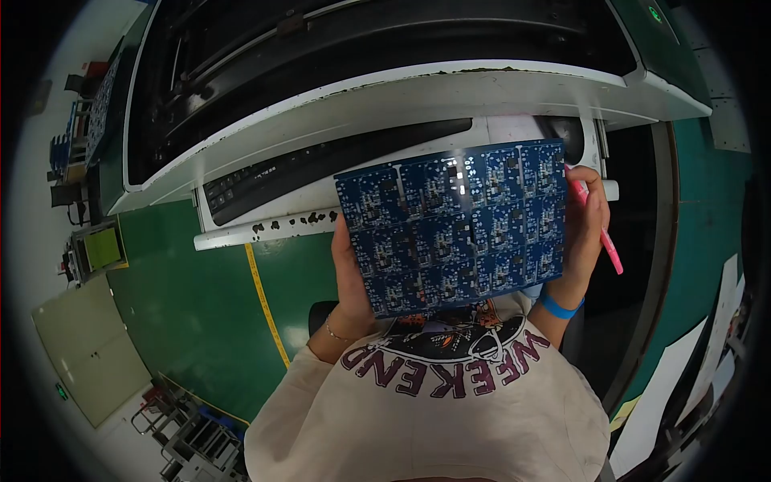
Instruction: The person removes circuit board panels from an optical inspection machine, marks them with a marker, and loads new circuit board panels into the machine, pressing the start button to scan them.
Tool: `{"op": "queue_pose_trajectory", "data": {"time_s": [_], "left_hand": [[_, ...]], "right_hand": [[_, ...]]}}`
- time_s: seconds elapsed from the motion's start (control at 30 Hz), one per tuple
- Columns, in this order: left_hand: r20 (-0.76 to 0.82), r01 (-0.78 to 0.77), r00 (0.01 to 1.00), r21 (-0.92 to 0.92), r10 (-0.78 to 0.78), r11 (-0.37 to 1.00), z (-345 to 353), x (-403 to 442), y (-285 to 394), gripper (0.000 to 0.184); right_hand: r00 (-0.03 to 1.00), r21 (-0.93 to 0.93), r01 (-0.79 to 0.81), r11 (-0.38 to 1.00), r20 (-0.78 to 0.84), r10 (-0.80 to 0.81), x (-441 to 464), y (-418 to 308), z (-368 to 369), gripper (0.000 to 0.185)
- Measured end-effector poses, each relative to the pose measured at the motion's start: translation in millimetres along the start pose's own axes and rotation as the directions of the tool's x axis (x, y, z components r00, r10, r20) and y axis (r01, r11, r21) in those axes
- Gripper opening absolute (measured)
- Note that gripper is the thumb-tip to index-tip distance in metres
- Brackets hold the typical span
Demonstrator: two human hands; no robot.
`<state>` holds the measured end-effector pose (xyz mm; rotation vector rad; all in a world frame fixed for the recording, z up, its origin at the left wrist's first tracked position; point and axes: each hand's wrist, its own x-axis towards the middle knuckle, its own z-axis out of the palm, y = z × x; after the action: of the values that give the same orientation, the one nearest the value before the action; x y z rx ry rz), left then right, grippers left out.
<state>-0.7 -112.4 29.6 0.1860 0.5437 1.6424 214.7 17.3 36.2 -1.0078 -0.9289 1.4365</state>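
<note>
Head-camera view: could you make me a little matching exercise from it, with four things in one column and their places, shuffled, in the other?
Things
1. blue rectangular circuit-board panel
2. slim pink pen
3. plain blue wristband
4. long black keyboard

Places
A. around the wrist of the right hand
B. lying on the white tray
C. held up between the right hand and the left hand
D. held in the right hand alone

Right pairs: 1-C, 2-D, 3-A, 4-B

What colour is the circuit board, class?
The circuit board is mostly blue, as the head view shows.
</note>
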Motion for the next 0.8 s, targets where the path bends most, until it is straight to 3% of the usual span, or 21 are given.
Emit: {"op": "queue_pose_trajectory", "data": {"time_s": [0.07, 0.13, 0.2, 0.27, 0.33, 0.4, 0.47, 0.6, 0.67, 0.7, 0.73, 0.77, 0.8], "left_hand": [[0.100, -0.223, 0.970, 0.009, 0.221, 0.975, -4.4, 2.6, -2.0, 0.046], [0.105, -0.229, 0.966, -0.088, 0.237, 0.970, -9.0, 3.1, 3.7, 0.045], [-0.080, -0.215, 0.973, 0.013, 0.215, 0.977, -1.1, 3.2, 8.3, 0.048], [-0.079, -0.211, 0.974, 0.012, 0.211, 0.977, -2.8, 3.2, 8.4, 0.048], [-0.080, -0.208, 0.975, 0.014, 0.208, 0.978, -3.8, 2.5, 9.4, 0.048], [-0.120, -0.156, 0.981, -0.021, 0.152, 0.988, -3.9, 1.8, 9.9, 0.048], [-0.144, -0.154, 0.978, 0.000, 0.152, 0.988, -3.7, 0.5, 8.5, 0.048], [-0.181, -0.121, 0.976, 0.006, 0.120, 0.993, -8.5, -0.2, 7.8, 0.049], [-0.165, -0.118, 0.979, 0.032, 0.121, 0.993, -9.0, 0.4, 6.2, 0.050], [-0.149, -0.110, 0.982, 0.057, 0.117, 0.992, -8.8, 0.6, 5.3, 0.051], [-0.150, -0.109, 0.982, 0.060, 0.117, 0.992, -7.2, 1.7, 4.9, 0.051], [-0.146, -0.077, 0.986, -0.008, 0.075, 0.997, -4.6, 3.6, 5.0, 0.052], [-0.138, -0.044, 0.990, -0.077, 0.033, 0.996, -2.8, 4.9, 4.8, 0.053]], "right_hand": [[0.998, -0.268, 0.063, 0.961, -0.011, -0.069, 9.7, 3.5, -7.2, 0.031], [0.971, -0.564, 0.190, 0.804, -0.012, -0.237, 18.6, 16.8, -15.9, 0.027], [0.916, -0.730, 0.358, 0.582, 0.154, -0.370, 28.0, 20.6, -16.6, 0.023], [0.946, -0.767, 0.292, 0.571, 0.145, -0.289, 38.6, 21.5, -17.2, 0.022], [0.900, -0.744, 0.435, 0.507, 0.344, -0.268, 47.7, 20.6, -13.6, 0.019], [0.912, -0.738, 0.408, 0.537, 0.359, -0.200, 54.0, 20.7, -11.2, 0.012], [0.822, -0.725, 0.570, 0.386, 0.503, -0.269, 58.9, 25.2, -9.7, 0.021], [0.820, -0.710, 0.569, 0.415, 0.454, -0.349, 56.0, 27.0, -7.9, 0.026], [0.942, -0.563, 0.315, 0.764, 0.287, -0.177, 49.7, 27.0, -4.9, 0.024], [0.942, -0.561, 0.314, 0.766, 0.286, -0.177, 50.5, 27.1, -7.1, 0.024], [0.940, -0.371, 0.172, 0.913, 0.339, -0.039, 51.6, 26.4, -11.4, 0.032], [0.906, -0.170, -0.009, 0.985, 0.416, 0.081, 51.9, 25.5, -13.5, 0.043], [0.898, -0.120, -0.092, 0.989, 0.418, 0.134, 48.2, 13.0, 1.8, 0.052]]}}
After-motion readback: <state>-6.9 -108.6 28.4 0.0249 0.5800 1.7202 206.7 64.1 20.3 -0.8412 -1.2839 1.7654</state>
